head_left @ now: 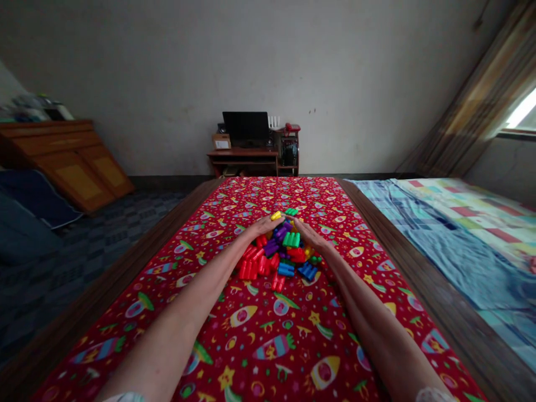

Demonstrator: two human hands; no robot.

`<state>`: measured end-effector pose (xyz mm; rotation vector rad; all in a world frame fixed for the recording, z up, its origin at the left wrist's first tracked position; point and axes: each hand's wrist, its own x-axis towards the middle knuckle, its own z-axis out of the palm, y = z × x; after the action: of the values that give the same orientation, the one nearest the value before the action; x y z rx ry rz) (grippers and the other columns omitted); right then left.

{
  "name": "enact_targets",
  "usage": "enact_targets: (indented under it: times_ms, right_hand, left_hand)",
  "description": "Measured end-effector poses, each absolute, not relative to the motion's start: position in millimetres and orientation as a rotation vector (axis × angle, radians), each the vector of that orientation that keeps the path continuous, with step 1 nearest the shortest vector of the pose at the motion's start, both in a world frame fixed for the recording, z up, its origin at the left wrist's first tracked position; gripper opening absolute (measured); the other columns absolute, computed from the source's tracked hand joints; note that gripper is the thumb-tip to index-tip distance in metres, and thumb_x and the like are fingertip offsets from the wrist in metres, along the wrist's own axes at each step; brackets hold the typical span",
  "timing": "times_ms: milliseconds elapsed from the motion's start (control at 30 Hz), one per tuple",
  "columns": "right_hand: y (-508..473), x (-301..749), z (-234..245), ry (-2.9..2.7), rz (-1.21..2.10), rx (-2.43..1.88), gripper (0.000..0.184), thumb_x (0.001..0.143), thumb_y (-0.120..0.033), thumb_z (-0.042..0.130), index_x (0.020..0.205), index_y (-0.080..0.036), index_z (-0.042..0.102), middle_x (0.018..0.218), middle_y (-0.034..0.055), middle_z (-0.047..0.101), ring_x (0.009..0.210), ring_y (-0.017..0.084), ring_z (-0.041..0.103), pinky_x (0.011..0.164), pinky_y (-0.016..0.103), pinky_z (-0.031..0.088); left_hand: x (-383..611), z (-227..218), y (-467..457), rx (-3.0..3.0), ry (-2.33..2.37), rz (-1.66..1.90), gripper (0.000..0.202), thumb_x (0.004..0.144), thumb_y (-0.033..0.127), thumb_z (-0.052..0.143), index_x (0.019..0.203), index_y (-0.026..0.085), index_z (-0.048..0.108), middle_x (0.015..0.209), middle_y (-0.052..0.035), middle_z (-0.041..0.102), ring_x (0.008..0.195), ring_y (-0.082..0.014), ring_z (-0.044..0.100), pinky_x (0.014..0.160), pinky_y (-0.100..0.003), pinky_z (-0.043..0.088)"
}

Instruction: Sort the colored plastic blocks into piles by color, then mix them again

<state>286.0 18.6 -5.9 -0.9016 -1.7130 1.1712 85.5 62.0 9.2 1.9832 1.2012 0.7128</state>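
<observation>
A heap of toy building blocks in red, purple, green, blue and yellow lies on a red patterned cloth (268, 312). Around its far left side curves my left hand (264, 225), fingers stretched out. My right hand (309, 234) lies along the far right side, also with straight fingers. The fingertips of both hands come close together behind the heap. A yellow block (276, 215) and a green block (292, 211) show by the fingertips. Near me in the heap are red blocks (248, 270), a green block (291, 240) and blue blocks (308, 271).
Wooden edging (385, 245) borders the red cloth. To the right is a bed with a blue cloth (435, 240). A desk (243, 152) with a monitor (246, 127) stands against the far wall. At the left is a wooden cabinet (79, 167).
</observation>
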Motion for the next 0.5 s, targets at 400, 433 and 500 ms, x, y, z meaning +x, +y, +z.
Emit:
enact_targets:
  times_ms: [400, 433, 500]
  right_hand:
    - [33, 291, -15, -1.046, 1.105, -1.049, 0.058, 0.080, -0.070, 0.050, 0.078, -0.015, 0.070, 0.080, 0.0132, 0.074, 0.085, 0.027, 0.072, 0.083, 0.042, 0.056]
    - [33, 293, -21, -1.009, 1.083, -1.068, 0.059, 0.079, -0.071, 0.050, 0.076, -0.015, 0.069, 0.080, 0.0135, 0.074, 0.084, 0.027, 0.071, 0.080, 0.041, 0.057]
    - [34, 296, -31, -0.960, 1.026, -1.078, 0.060, 0.079, -0.072, 0.049, 0.076, -0.015, 0.068, 0.084, 0.0137, 0.074, 0.084, 0.026, 0.071, 0.077, 0.039, 0.058]
  left_hand:
    - [76, 34, 85, 2.152, 1.221, 0.705, 0.080, 0.086, 0.070, 0.033, 0.140, 0.013, 0.048, 0.147, -0.0115, 0.046, 0.137, -0.0287, 0.039, 0.114, -0.039, 0.028]
    - [85, 34, 95, 2.184, 1.250, 0.666, 0.077, 0.089, 0.065, 0.030, 0.142, 0.011, 0.045, 0.150, -0.0122, 0.042, 0.140, -0.0276, 0.035, 0.116, -0.038, 0.024]
    - [109, 33, 115, 2.215, 1.252, 0.587, 0.071, 0.090, 0.057, 0.033, 0.142, 0.010, 0.043, 0.153, -0.0132, 0.036, 0.143, -0.0262, 0.029, 0.117, -0.038, 0.019]
